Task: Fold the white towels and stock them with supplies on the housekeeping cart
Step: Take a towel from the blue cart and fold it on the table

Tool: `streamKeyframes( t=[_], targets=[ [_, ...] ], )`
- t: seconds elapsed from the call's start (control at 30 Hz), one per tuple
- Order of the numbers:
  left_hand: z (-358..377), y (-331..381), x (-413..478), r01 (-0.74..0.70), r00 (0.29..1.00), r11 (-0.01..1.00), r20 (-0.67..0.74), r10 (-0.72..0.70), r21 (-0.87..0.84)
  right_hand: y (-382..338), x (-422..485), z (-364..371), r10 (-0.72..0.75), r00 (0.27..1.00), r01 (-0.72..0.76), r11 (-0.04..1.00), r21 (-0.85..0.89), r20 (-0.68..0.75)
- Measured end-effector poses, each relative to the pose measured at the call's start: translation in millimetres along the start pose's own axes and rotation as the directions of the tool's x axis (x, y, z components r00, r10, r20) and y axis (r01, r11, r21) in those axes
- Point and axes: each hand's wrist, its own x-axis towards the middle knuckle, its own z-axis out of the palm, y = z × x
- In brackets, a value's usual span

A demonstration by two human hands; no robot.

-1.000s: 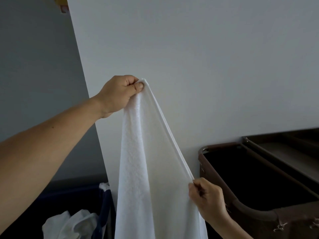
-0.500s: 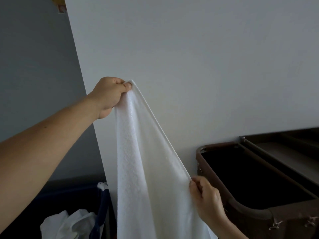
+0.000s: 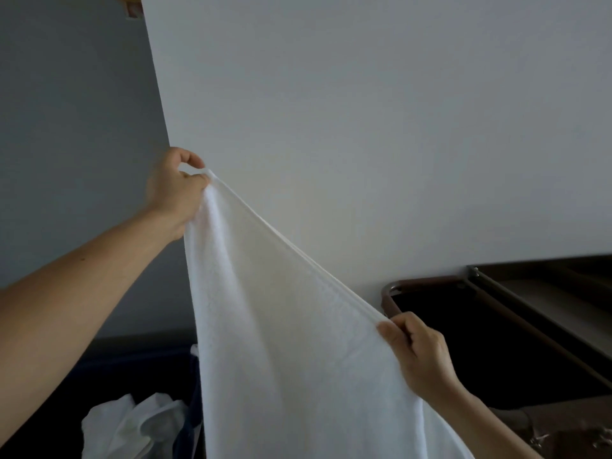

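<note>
A white towel (image 3: 291, 352) hangs spread in front of me, its hemmed top edge stretched on a slant from upper left to lower right. My left hand (image 3: 175, 193) pinches the upper corner of that edge, raised high by the wall. My right hand (image 3: 417, 356) grips the same edge lower down, near the cart's corner. The towel's bottom runs out of the frame. The brown housekeeping cart (image 3: 463, 286) stands at the right with a dark open bin.
A pale wall (image 3: 364, 127) rises straight ahead, with a grey wall to the left. Lower left, a dark blue hamper (image 3: 139, 366) holds crumpled white linen (image 3: 132, 425). The cart's flat shelf (image 3: 563, 299) lies at the far right.
My hands have drawn apart along the towel's top edge, opening it wider. The right hand slid further right; the left hand stayed high and the edge now slopes more gently.
</note>
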Motion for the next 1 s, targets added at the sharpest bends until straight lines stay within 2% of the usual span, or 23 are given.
streamKeyframes(
  t=[0.07,0.17,0.33,0.4,0.47,0.57,0.63,0.7,0.83,1.0],
  targets=[
    [1.6,-5.1,0.4,-0.006,1.0,1.0,0.008,0.006,-0.001,6.1,0.9,-0.3,-0.023,1.0,0.024,0.999,-0.04,0.013],
    [5.2,-10.8,2.6,-0.009,0.999,1.0,0.038,0.009,-0.008,1.8,-7.2,-0.6,-0.161,0.98,0.17,0.983,-0.066,0.119],
    [13.6,-8.1,4.6,-0.029,0.997,0.999,0.074,0.03,-0.016,-3.0,-12.9,8.0,-0.381,0.924,0.382,0.907,-0.18,0.04],
    [17.6,-5.6,6.5,-0.046,0.995,0.998,0.087,0.05,-0.039,-0.5,-13.6,10.0,-0.425,0.905,0.421,0.889,-0.179,0.018],
    [20.8,-3.5,6.7,-0.064,0.992,0.996,0.109,0.07,-0.055,1.7,-15.3,9.4,-0.358,0.934,0.357,0.925,-0.134,0.018],
    [24.7,-2.0,4.0,-0.1,0.984,0.993,0.14,0.109,-0.068,0.2,-21.2,8.6,-0.096,0.994,0.097,0.995,-0.02,0.057],
    [27.3,-2.5,2.7,-0.113,0.979,0.99,0.161,0.124,-0.081,3.6,-21.6,10.3,0.032,0.995,-0.035,0.999,0.035,0.093],
    [29.2,-4.0,1.9,-0.125,0.975,0.988,0.175,0.139,-0.088,7.4,-23.4,11.7,0.086,0.994,-0.09,0.994,0.053,0.071],
    [30.7,-4.6,0.0,-0.154,0.97,0.984,0.178,0.168,-0.088,14.2,-25.3,14.6,0.183,0.981,-0.172,0.974,0.148,-0.069],
    [31.8,-5.1,-0.8,-0.159,0.968,0.982,0.182,0.175,-0.098,20.9,-24.9,17.0,0.294,0.955,-0.278,0.922,0.271,-0.022]
  ],
)
